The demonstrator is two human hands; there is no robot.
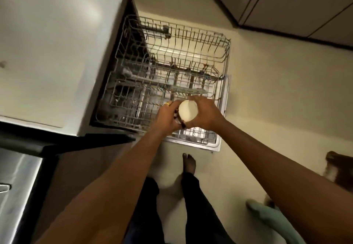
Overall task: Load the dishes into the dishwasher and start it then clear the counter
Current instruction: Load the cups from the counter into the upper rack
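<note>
the dishwasher (118,72) stands open, its door (216,147) down over the floor (277,91) and the rack (227,53) pulled out to the right from under the counter (47,53). both hands hold one white cup (188,110) above the near right part of the rack. the left hand (166,117) has its fingers curled against the cup's left side, and the right hand (205,114) is wrapped round its right side, so both are clamped on it. the cup looks apart from the wires, not yet set down. whether its mouth or its base faces up cannot be told.

loading looks barely begun: no dish shows plainly among the tines, though the left, shadowed end is too blurred to be sure. this cup is likely among the first pieces in. what is left, by this view, is to seat the cup, fetch the other dishes, push the rack in, shut the door, start the machine, then clear the counter. the part of the counter in view shows no dishes.

a foot (189,164) stands near the door, and a green cloth (267,215) lies near right.
</note>
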